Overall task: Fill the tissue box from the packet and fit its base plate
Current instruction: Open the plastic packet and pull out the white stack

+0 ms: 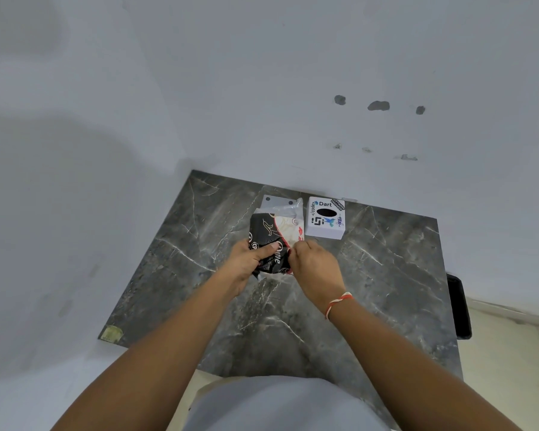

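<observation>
On the worktop: a dark marble-veined slab [371,290], hard, smooth and probably slick, set into a pale wall corner.
Packet: the tissue packet [273,236] lies near the middle, a soft printed plastic wrap in black, cream and red; it looks light and crumples under pressure.
Left hand: the left hand [249,259] is closed on the packet's near left end, thumb across the top.
Right hand: the right hand [313,265] pinches the wrap at the near right edge, a red thread on the wrist.
Grip advice: hold the film at its seam or corners; squeezing the middle would crush the tissues.
Tissue box: the tissue box [325,218] sits just right of the packet, a rigid white cube with stickers and an oval slot, easy to take by its sides.
Base plate: the base plate [277,201], flat, pale, stiff, lies behind the packet, partly covered.
</observation>
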